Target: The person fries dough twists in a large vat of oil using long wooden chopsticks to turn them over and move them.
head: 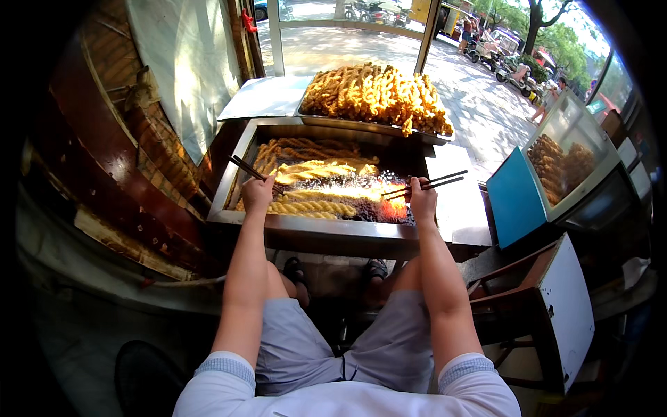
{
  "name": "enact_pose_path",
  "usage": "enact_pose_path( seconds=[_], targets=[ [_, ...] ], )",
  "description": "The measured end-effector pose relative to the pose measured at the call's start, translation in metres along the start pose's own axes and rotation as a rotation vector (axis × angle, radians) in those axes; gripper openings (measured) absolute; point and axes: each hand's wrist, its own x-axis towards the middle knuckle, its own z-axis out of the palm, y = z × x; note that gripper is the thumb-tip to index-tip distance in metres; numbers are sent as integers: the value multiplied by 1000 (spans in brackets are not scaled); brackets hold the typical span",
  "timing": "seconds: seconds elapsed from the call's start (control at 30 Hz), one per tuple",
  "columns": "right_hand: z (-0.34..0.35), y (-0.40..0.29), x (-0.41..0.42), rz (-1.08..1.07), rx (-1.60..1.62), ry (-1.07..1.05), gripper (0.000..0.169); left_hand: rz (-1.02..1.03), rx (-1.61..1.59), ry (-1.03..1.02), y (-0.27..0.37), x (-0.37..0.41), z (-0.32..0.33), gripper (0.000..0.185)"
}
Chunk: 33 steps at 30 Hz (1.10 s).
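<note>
My left hand [257, 194] grips a pair of dark chopsticks [245, 168] at the left side of a metal frying vat [338, 228]. In my right hand [423, 200] is a second pair of chopsticks [440, 180], tips pointing left over the bubbling oil [380, 213]. Pale yellow dough twists [312, 208] float near the front of the vat, and more light twists [318, 169] lie across its middle. Browner twists [312, 147] sit along the back. Glare on the oil hides whether the right chopsticks touch a twist.
A metal tray [365, 125] heaped with fried dough twists [372, 96] stands behind the vat, before a window. At right are a clear-sided case [570, 135] holding twists, a blue panel [521, 195] and a wooden stool [565, 313]. A wall cloth [182, 73] hangs left.
</note>
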Motion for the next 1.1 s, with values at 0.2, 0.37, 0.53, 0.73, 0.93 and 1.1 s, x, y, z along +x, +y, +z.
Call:
enact_pose_path(
  seconds=[0.2, 0.37, 0.53, 0.73, 0.93, 1.1],
  targets=[
    [12, -25, -11, 73, 25, -17, 31, 55, -12, 70, -25, 6, -7, 27],
    [11, -8, -1, 14, -27, 25, 33, 115, -8, 98, -22, 8, -2, 25],
    [13, -18, -9, 66, 20, -14, 31, 115, 18, 110, -26, 7, -6, 25],
    [10, -10, -5, 22, 35, 3, 31, 73, 0, 102, -17, 5, -2, 29],
    [11, -7, -1, 42, 50, -9, 30, 32, 11, 73, -22, 13, -1, 31],
    [11, -11, 0, 62, 21, -17, 29, -5, -21, 54, -29, 19, 2, 29]
  ],
)
